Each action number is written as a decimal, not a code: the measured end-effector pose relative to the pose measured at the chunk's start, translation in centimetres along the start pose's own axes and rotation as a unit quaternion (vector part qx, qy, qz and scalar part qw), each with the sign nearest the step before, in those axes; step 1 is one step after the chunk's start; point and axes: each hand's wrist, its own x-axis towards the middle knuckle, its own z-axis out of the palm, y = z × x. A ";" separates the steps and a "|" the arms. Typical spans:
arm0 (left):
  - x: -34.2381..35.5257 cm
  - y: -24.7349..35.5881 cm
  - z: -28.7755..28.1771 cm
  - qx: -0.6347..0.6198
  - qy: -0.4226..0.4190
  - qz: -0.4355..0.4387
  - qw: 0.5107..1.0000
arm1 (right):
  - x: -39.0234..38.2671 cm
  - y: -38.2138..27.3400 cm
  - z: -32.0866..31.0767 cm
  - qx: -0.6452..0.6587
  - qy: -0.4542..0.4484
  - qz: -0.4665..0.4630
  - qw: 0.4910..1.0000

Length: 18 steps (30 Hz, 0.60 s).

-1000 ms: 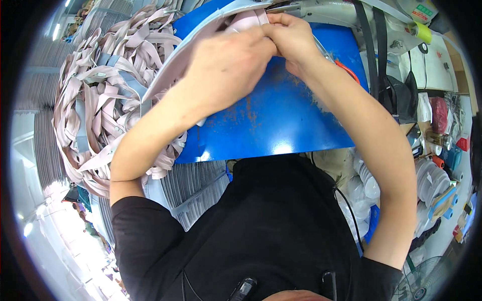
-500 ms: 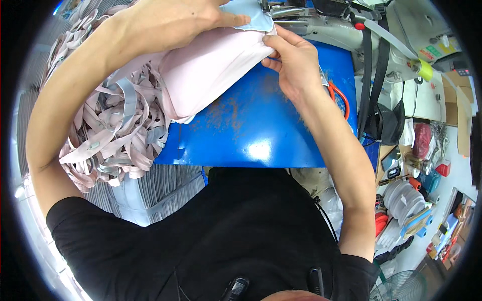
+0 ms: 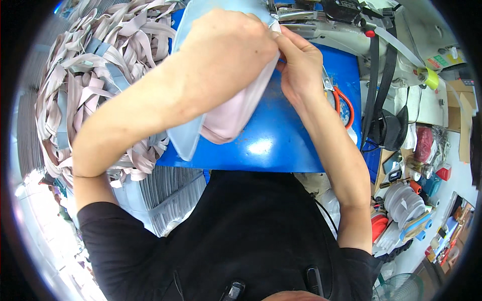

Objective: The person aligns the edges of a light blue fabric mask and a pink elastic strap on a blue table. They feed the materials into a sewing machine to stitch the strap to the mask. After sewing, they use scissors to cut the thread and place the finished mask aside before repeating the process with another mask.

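A light blue fabric piece [image 3: 221, 10] and a pink fabric piece [image 3: 233, 118] lie together, their lower ends hanging over the blue table. My left hand [image 3: 233, 50] is closed over their upper part, its fingers curled at the edge and mostly hidden behind its back. Close beside it, my right hand [image 3: 303, 65] pinches the fabric's right edge between thumb and fingers. Both hands meet just below the metal parts of a sewing machine [image 3: 331, 32]. Red-handled scissors [image 3: 350, 108] lie right of my right wrist.
The blue tabletop [image 3: 286, 145] shows worn patches. A large heap of pink and grey strips [image 3: 100, 65] sits at the left, above a bundled grey stack [image 3: 170, 193]. Black straps [image 3: 374, 90] hang at the right, near a cluttered side surface with white spools [image 3: 404, 200].
My left hand has turned and moved down and right, close to my right hand. The blue piece now spreads further left and down, and the pink piece shows less. My right hand still pinches the edge.
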 end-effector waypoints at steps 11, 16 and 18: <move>2.9 4.6 0.9 -0.112 0.031 -0.130 0.985 | -1.6 1.2 -1.9 0.001 -0.060 -0.016 0.998; 2.9 5.3 2.6 -0.231 0.074 -0.222 0.944 | -3.4 2.2 -4.5 -0.152 -0.068 -0.066 0.984; 1.0 6.5 3.6 -0.288 0.118 -0.266 0.912 | -4.6 2.1 -5.6 -0.207 -0.079 -0.109 0.969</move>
